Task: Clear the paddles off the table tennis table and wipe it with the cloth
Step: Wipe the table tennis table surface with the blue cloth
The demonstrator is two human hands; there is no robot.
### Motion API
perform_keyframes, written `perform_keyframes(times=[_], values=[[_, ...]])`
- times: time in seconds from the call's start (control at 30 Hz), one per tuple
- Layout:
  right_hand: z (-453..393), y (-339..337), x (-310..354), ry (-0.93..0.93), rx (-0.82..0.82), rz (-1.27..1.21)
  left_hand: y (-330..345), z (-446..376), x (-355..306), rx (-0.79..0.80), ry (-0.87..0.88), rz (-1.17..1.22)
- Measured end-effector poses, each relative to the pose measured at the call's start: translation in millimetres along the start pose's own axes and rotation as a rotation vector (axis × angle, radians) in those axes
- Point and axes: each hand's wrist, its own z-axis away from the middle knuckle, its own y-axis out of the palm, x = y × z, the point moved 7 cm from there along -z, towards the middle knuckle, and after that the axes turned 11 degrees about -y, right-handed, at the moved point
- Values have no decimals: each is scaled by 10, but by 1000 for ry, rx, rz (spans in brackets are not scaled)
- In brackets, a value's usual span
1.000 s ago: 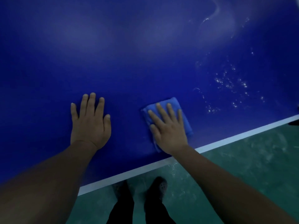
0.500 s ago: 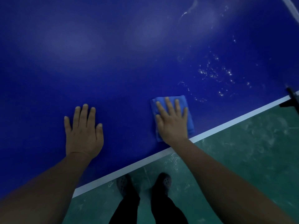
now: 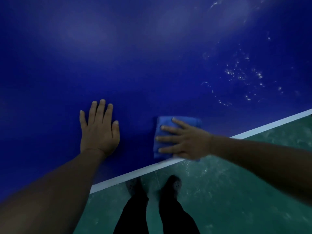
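There are no words, numbers or signs to read anywhere, not on the blue table (image 3: 118,56) or the cloth (image 3: 162,137).

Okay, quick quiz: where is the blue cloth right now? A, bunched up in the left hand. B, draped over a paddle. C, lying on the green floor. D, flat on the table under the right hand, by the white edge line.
D: the blue cloth lies flat on the table under the right hand's straight fingers, beside the white edge line.
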Motion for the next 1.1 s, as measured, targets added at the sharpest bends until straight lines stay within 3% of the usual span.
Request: perform_keyframes(times=[0.07,0.13,0.23,0.27,0.37,0.43,0.6,0.73,0.8,0.9,0.93,1.1], values=[[157,-51,-438,278,9,-47,-6,9,-1,-8,4,3],[301,-118,-742,638,-87,-162,-15,19,-7,-20,6,-6],[189,-122,-587,983,-243,-204,-23,18,-4,-22,-3,-1],[44,-103,-369,949,-260,-186,-22,21,-8,-19,-2,-1],[-174,74,499,516,-210,-148,-25,21,-14,-24,-1,-1],[122,162,598,443,-160,-124,-30,26,-20,-25,3,2],[923,190,-91,1050,-159,-270,-39,34,-31,-22,0,3],[871,177,-307,1584,-250,-371,-39,30,-32,-21,-2,-9],[520,111,-198,1590,-277,-385,-37,42,-23,-26,1,-12],[223,30,45,1181,-182,-271,-26,37,-33,-23,5,-41],[375,53,30,1154,-159,-247,-20,40,-36,-15,8,-46],[1153,189,-124,1517,-151,-329,-20,49,-64,2,5,-47]])
